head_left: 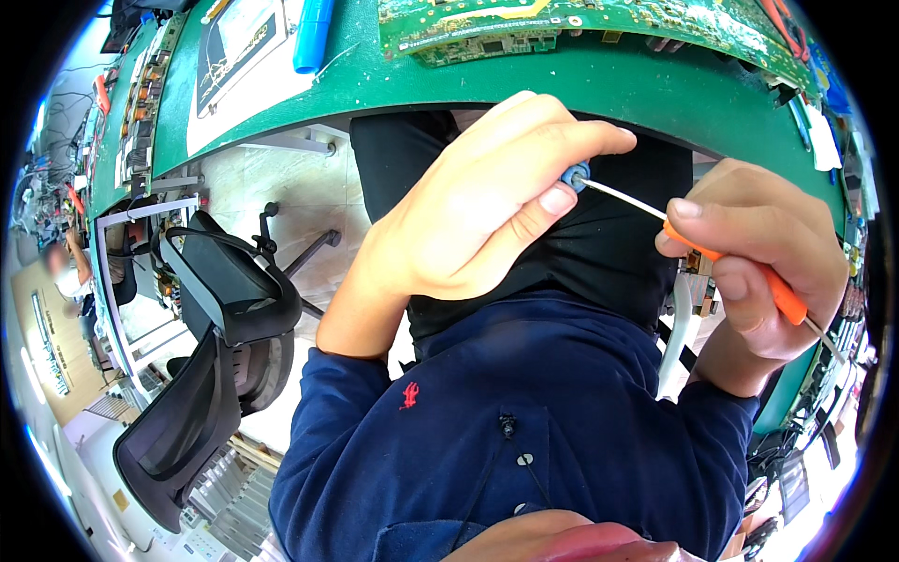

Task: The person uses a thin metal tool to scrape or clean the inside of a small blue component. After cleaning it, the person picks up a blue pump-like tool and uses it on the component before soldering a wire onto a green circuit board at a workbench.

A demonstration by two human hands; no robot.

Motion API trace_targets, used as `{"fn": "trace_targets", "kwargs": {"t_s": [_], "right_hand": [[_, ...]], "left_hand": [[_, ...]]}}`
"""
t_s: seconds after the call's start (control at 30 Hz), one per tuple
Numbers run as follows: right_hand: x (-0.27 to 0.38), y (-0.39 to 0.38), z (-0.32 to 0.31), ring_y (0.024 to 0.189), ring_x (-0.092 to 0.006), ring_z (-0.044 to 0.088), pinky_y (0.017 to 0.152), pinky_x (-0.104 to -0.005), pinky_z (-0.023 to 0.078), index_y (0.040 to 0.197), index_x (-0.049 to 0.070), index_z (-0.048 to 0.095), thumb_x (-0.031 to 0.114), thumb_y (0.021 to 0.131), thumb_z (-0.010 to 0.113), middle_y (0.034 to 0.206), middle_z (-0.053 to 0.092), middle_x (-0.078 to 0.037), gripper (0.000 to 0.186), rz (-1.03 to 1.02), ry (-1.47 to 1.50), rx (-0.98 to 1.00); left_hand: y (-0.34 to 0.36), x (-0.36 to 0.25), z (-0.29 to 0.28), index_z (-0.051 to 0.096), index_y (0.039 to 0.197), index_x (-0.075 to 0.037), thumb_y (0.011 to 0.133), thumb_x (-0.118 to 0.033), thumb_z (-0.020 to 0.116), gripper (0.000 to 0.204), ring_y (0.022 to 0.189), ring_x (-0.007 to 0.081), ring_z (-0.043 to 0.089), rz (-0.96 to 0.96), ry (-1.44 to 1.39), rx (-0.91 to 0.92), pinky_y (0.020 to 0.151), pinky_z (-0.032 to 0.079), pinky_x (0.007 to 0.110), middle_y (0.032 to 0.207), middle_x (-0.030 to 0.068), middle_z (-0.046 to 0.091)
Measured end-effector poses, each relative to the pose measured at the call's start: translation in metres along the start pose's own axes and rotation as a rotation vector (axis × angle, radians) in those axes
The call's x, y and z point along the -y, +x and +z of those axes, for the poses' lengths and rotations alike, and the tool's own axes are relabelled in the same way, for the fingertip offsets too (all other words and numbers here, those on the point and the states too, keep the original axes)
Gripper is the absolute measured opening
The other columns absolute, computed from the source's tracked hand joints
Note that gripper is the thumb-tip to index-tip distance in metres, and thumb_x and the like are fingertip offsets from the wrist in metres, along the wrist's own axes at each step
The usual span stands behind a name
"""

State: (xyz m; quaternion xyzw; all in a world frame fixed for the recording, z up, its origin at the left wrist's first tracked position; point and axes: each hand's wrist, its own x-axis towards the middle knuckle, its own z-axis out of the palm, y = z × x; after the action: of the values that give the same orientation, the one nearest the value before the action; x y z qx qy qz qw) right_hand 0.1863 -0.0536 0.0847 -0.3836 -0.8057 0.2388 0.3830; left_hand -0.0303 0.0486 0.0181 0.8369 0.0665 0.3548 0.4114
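Note:
My left hand is closed on a small blue round piece, held between thumb and fingers above my lap. Most of that piece is hidden in the hand, so its kind does not show. My right hand grips a slim orange-handled screwdriver with a thin metal shaft. The shaft points left, and its tip meets the exposed end of the blue piece. A second length of metal sticks out of the handle's other end, below the right hand.
In front of me is a green-topped bench carrying a large green circuit board. A blue marker-like tube lies beside a printed sheet. To the left stands a black mesh office chair. Further off, a person sits.

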Motion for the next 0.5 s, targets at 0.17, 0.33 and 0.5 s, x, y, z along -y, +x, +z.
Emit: {"fn": "trace_targets", "kwargs": {"t_s": [0.17, 0.33, 0.5], "right_hand": [[0.011, 0.005, 0.002, 0.059, -0.0196, 0.057, 0.053, -0.0283, 0.043, 0.098, -0.007, 0.065, 0.008, 0.079, 0.057, 0.072, 0.062, -0.012, 0.025, 0.014, -0.111, 0.041], [0.017, 0.007, 0.011, 0.056, -0.0210, 0.054, 0.050, -0.0282, 0.039, 0.092, -0.008, 0.064, 0.000, 0.064, 0.060, 0.067, 0.057, -0.012, 0.029, 0.017, -0.215, 0.034], [0.018, 0.001, 0.012, 0.055, -0.0216, 0.052, 0.049, -0.0278, 0.038, 0.090, -0.009, 0.063, -0.003, 0.062, 0.060, 0.066, 0.054, -0.012, 0.028, -0.007, -0.237, 0.040]], "left_hand": [[0.000, 0.003, 0.003, 0.061, 0.112, 0.003, 0.090, -0.019, 0.051, 0.033, 0.070, 0.0218, 0.052, 0.038, 0.048, 0.024, 0.065, 0.042, 0.029, 0.080, 0.0107, 0.055], [0.000, 0.006, 0.008, 0.062, 0.106, 0.002, 0.082, -0.005, 0.058, 0.025, 0.071, 0.0248, 0.053, 0.052, 0.084, 0.061, 0.065, 0.044, 0.032, 0.082, 0.0117, 0.057], [-0.001, 0.007, 0.010, 0.062, 0.099, 0.001, 0.080, -0.004, 0.060, 0.019, 0.072, 0.0259, 0.054, 0.043, 0.075, 0.128, 0.064, 0.045, 0.033, 0.081, 0.0113, 0.058]]}}
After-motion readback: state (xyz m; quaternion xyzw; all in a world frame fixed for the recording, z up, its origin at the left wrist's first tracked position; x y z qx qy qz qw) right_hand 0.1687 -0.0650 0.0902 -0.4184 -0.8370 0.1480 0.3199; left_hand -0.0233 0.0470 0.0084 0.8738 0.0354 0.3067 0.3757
